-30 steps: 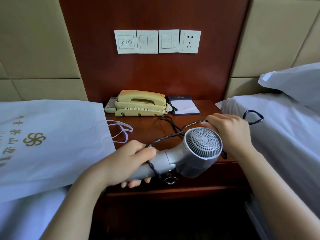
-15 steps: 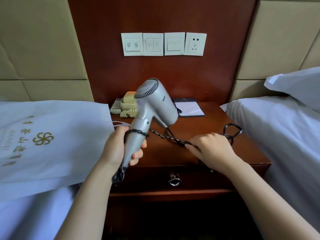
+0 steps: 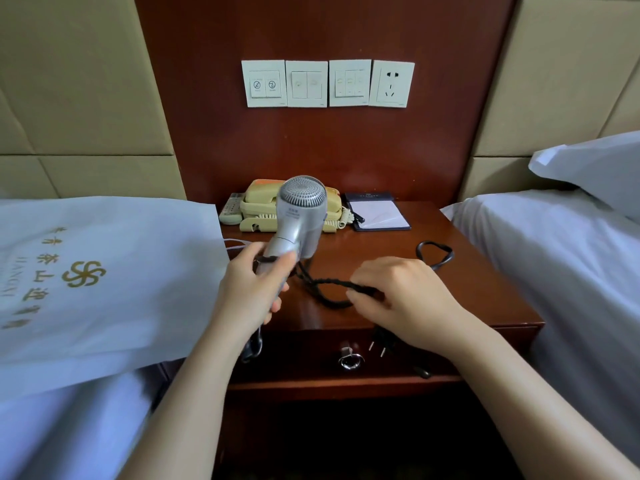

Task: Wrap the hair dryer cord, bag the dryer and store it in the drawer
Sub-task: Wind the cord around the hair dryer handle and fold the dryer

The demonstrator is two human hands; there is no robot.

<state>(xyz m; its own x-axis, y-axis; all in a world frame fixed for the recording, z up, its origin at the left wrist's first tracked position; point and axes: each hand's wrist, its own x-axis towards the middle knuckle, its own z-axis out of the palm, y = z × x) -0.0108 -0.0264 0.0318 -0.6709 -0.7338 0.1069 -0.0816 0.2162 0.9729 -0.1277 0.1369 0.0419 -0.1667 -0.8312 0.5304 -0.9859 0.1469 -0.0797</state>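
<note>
My left hand (image 3: pixel 251 289) grips the handle of the silver hair dryer (image 3: pixel 300 213), which stands upright over the nightstand with its rear grille toward me. One turn of the black cord (image 3: pixel 325 292) circles the handle. The cord then loops across the wood to my right hand (image 3: pixel 405 299), which pinches it. The plug (image 3: pixel 379 344) dangles below my right hand, in front of the drawer (image 3: pixel 311 355), which is closed. A further cord loop (image 3: pixel 436 254) lies behind my right hand. The white bag (image 3: pixel 104 271) with gold lettering lies flat on the left bed.
The nightstand (image 3: pixel 485 299) carries a beige telephone (image 3: pixel 258 209), a remote (image 3: pixel 231 211) and a notepad (image 3: pixel 379 213) at the back. The drawer has a metal ring pull (image 3: pixel 351 360). White beds flank both sides; a pillow (image 3: pixel 595 168) lies at the right. Switches and a socket (image 3: pixel 391 84) are on the wall.
The dryer went from lying sideways to upright and turned its grille toward me. My right hand came down from beside the dryer's head to the nightstand with the cord. The plug now hangs below it.
</note>
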